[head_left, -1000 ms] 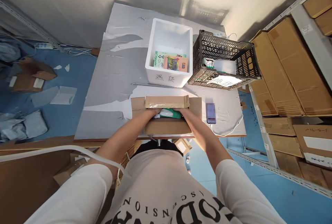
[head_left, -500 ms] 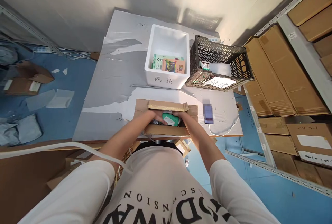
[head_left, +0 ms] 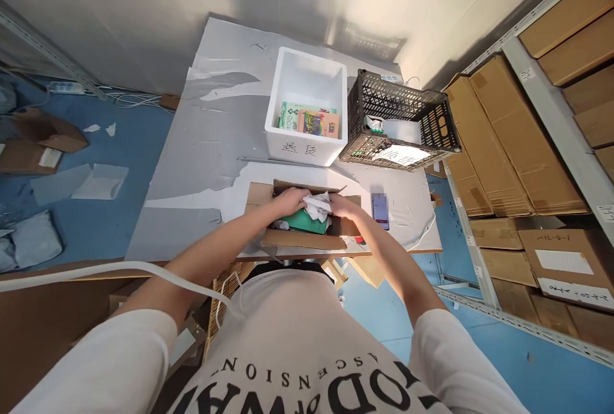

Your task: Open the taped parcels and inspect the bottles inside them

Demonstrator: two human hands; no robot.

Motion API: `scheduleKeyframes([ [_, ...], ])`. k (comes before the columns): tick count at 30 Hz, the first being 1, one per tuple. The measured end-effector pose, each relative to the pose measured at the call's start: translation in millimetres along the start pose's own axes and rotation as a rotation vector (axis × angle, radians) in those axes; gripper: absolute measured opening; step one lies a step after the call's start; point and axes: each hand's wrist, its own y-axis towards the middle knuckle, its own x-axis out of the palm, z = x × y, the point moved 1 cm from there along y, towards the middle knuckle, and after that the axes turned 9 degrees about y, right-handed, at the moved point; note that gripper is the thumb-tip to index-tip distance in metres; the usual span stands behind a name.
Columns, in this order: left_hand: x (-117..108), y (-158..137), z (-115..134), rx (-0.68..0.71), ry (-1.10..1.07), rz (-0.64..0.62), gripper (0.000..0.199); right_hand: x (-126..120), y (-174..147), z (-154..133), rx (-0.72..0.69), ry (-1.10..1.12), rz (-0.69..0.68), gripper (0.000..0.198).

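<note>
An open cardboard box (head_left: 307, 239) stands at the near edge of the table, its flaps spread. Inside it lies a green package (head_left: 307, 222), partly covered. Over the package, both hands grip a crumpled white paper (head_left: 317, 207). My left hand (head_left: 293, 199) is closed on the paper's left side. From the right, my right hand (head_left: 341, 205) closes on the other side of it. The fingertips are partly hidden by the paper.
Beyond the box stands a white foam bin (head_left: 307, 148) holding flat colourful packs. Right of it is a black plastic crate (head_left: 403, 97). A phone (head_left: 380, 211) with a cable lies on the table (head_left: 187, 164). Shelves with cartons (head_left: 563, 260) rise at right.
Both hands have risen from deep in the box, and crumpled white paper now shows between them. More of the green package is visible. The view has shifted slightly.
</note>
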Motion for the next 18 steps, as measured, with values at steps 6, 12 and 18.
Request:
scheduleKeyframes([
  [6,-18.1,-29.4,16.6,-0.026,-0.621,0.172,0.05,-15.1,-46.3,-14.6,-0.06,0.368,-0.02,0.02],
  [12,-38.3,-85.6,30.8,-0.127,-0.863,0.366,0.061,25.6,-59.3,-56.6,-0.251,0.494,0.099,0.026],
  [18,-114.3,-170.9,-27.6,-0.281,-0.768,0.778,0.063,95.0,15.6,-151.2,-0.539,0.243,0.033,0.02],
])
